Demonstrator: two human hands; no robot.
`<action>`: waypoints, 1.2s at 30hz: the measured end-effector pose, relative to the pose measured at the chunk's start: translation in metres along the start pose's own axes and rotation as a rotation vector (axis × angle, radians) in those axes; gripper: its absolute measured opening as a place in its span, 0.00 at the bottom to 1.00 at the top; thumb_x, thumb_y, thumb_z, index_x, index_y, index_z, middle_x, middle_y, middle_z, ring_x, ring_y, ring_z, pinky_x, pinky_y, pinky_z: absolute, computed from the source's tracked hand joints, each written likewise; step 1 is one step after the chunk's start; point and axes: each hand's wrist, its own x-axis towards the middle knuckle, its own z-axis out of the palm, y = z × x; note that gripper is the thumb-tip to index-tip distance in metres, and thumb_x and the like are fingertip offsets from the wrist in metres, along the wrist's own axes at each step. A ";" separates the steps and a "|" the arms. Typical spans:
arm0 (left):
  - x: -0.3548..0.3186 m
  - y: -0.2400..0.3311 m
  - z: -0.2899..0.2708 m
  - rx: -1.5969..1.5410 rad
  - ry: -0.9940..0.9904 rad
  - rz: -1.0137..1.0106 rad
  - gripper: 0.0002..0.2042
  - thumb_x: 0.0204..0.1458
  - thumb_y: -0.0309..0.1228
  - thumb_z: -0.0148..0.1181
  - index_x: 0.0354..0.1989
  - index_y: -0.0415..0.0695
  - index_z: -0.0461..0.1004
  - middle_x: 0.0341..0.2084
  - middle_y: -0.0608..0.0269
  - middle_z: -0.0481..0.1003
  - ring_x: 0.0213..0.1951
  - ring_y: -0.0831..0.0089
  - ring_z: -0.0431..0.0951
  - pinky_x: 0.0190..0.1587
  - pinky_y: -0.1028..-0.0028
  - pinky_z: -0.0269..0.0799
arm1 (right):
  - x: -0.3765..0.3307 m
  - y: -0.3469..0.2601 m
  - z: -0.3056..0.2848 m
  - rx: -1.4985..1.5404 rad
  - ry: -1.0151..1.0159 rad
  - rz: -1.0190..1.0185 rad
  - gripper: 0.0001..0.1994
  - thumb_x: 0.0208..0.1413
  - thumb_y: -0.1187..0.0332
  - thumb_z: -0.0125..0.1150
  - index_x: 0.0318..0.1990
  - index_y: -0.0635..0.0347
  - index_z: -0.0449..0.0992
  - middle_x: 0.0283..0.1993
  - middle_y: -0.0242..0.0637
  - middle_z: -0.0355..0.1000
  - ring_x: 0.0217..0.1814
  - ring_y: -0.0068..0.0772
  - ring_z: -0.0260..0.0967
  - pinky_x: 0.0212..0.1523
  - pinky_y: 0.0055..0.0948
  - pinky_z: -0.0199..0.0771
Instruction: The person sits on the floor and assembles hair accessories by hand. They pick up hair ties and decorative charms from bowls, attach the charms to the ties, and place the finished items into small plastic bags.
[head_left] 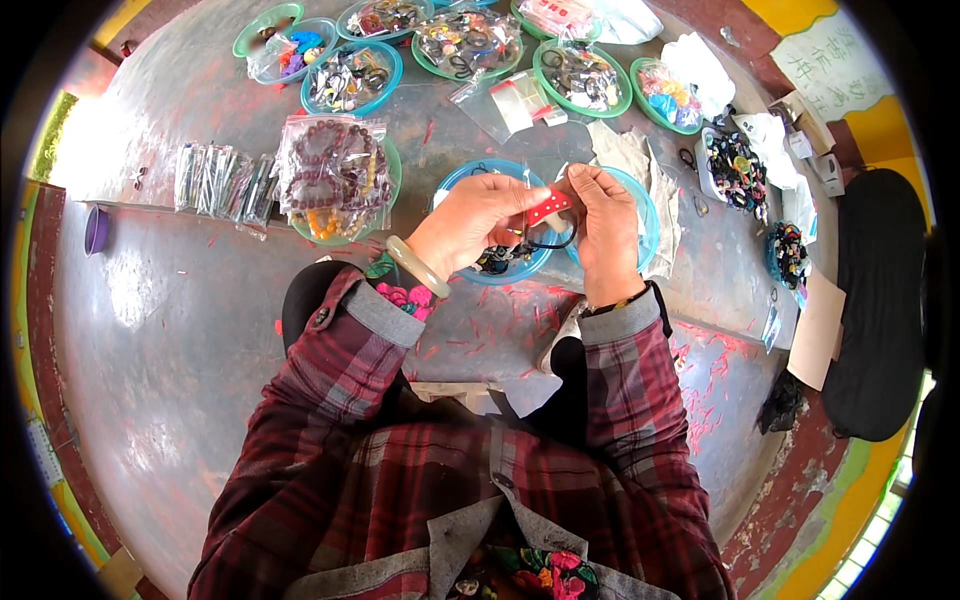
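Observation:
My left hand (468, 222), with a pale bangle (418, 268) on its wrist, pinches one side of a hair tie with a red, white-dotted piece (548, 206) and a black elastic loop. My right hand (606, 225) is closed on the other side of it, thumb and forefinger together at the top. Beneath the left hand sits a blue bowl (462, 172) of dark hair ties. Partly hidden behind the right hand is a second light-blue bowl (648, 215), whose contents I cannot make out.
Bagged beaded bracelets (330, 170) lie over a green bowl at left, beside thin clear packets (225, 185). Several bowls of bagged accessories, one a blue bowl (352, 82), line the far side. A white basket (735, 165) of dark items and cardboard (817, 330) are at right.

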 end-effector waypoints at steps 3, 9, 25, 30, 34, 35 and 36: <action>0.004 -0.004 -0.002 0.017 -0.020 0.011 0.08 0.51 0.31 0.57 0.36 0.40 0.72 0.30 0.66 0.75 0.28 0.83 0.73 0.24 0.87 0.67 | 0.000 0.001 0.000 0.015 0.007 0.016 0.06 0.53 0.70 0.57 0.34 0.64 0.74 0.26 0.31 0.72 0.22 0.16 0.64 0.24 0.15 0.60; 0.001 0.000 0.000 -0.011 0.041 0.102 0.09 0.52 0.29 0.56 0.38 0.39 0.72 0.31 0.66 0.74 0.29 0.83 0.73 0.26 0.86 0.69 | -0.002 -0.001 -0.002 -0.042 -0.065 0.056 0.07 0.51 0.67 0.60 0.30 0.62 0.75 0.24 0.28 0.70 0.21 0.15 0.60 0.24 0.15 0.57; 0.006 -0.004 -0.001 -0.122 0.015 0.081 0.09 0.53 0.24 0.53 0.40 0.34 0.69 0.36 0.60 0.73 0.37 0.74 0.75 0.44 0.75 0.75 | -0.005 0.006 0.003 -0.148 -0.011 -0.118 0.06 0.47 0.72 0.64 0.29 0.66 0.78 0.24 0.29 0.72 0.24 0.14 0.62 0.26 0.15 0.61; 0.003 0.000 0.001 -0.146 -0.008 0.069 0.09 0.52 0.24 0.53 0.40 0.33 0.69 0.37 0.58 0.73 0.37 0.73 0.76 0.43 0.75 0.75 | -0.005 0.002 0.004 -0.163 0.051 -0.163 0.05 0.47 0.73 0.63 0.29 0.66 0.77 0.23 0.29 0.71 0.24 0.15 0.62 0.26 0.15 0.61; 0.004 -0.002 -0.003 -0.184 0.001 0.081 0.09 0.52 0.24 0.53 0.40 0.32 0.69 0.38 0.56 0.74 0.38 0.72 0.76 0.43 0.75 0.75 | -0.002 -0.004 -0.001 -0.106 0.117 -0.142 0.05 0.47 0.73 0.63 0.31 0.65 0.77 0.22 0.29 0.70 0.23 0.16 0.61 0.27 0.15 0.60; 0.006 -0.004 -0.007 -0.203 0.011 0.085 0.09 0.52 0.24 0.53 0.40 0.32 0.70 0.38 0.55 0.74 0.38 0.71 0.76 0.43 0.75 0.75 | -0.001 -0.005 -0.001 -0.075 0.140 -0.126 0.05 0.47 0.73 0.63 0.31 0.65 0.77 0.22 0.28 0.70 0.23 0.16 0.61 0.27 0.16 0.60; 0.008 -0.006 -0.009 -0.221 0.017 0.088 0.09 0.52 0.24 0.53 0.40 0.32 0.70 0.38 0.55 0.74 0.39 0.70 0.76 0.43 0.75 0.75 | -0.001 -0.006 -0.001 -0.078 0.128 -0.094 0.05 0.47 0.73 0.63 0.31 0.65 0.77 0.22 0.29 0.70 0.23 0.16 0.61 0.26 0.16 0.60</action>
